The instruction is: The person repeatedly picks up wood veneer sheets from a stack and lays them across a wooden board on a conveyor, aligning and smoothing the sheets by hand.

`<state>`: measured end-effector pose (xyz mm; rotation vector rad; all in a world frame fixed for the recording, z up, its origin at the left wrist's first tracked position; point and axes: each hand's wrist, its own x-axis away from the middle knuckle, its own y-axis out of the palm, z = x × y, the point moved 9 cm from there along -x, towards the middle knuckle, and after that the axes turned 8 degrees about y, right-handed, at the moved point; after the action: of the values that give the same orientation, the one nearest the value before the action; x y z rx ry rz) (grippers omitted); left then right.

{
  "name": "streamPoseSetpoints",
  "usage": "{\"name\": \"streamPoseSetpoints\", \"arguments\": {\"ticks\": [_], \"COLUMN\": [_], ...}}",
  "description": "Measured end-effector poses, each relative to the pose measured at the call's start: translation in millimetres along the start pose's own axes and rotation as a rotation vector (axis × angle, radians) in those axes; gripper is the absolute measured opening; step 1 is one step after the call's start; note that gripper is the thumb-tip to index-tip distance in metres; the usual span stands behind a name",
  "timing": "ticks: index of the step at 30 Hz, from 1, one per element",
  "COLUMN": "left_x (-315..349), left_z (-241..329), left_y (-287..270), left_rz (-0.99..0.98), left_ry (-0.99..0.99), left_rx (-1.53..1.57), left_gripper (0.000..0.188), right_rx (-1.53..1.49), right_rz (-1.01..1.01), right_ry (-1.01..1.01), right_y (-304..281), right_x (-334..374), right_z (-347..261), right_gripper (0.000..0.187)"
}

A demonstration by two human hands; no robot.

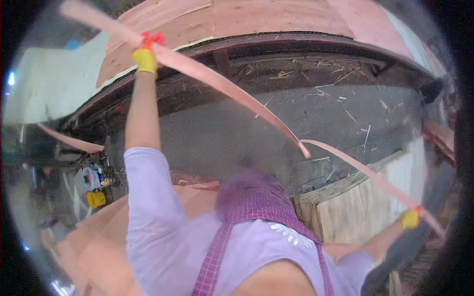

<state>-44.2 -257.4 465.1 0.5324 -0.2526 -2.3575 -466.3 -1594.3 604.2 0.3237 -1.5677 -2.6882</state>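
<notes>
Out in front on the left, my left hand (146, 55), in a yellow and red glove, is closed around a long pinkish strip of thin wood veneer (212, 79). The strip slants down to the right past the middle of the view. At the far right my right hand (411, 218), gloved alike and partly blurred, grips a second pinkish veneer strip (360, 166). The two strips meet or overlap near the middle; I cannot tell whether they are joined. Both arms are spread wide.
A long bench bearing pinkish veneer sheets (276, 18) runs across the far side. Wood scraps (350, 116) litter the dark floor. A pale board stack (368, 207) stands to the right, more sheets (98, 246) at lower left, near a yellow container (96, 199).
</notes>
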Motion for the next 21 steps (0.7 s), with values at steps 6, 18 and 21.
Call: {"name": "streamPoseSetpoints", "arguments": {"ticks": [6, 18, 21], "left_x": [-70, -141, -118], "left_z": [60, 233, 236], "left_y": [-153, -302, -264], "left_rz": [0.180, 0.358, 0.270], "left_ry": [-0.030, 0.049, 0.051], "left_rx": [0.067, -0.053, -0.044], "left_gripper": [0.027, 0.038, 0.046], "right_rx": [-1.148, -1.420, -1.538], "right_rz": [-1.817, -1.906, -1.953], "right_ry": [0.794, 0.947, 0.887], "right_y": [53, -27, -77], "right_x": [230, 250, 256], "right_z": [12, 72, 66], "right_gripper": [0.034, 0.034, 0.035]}}
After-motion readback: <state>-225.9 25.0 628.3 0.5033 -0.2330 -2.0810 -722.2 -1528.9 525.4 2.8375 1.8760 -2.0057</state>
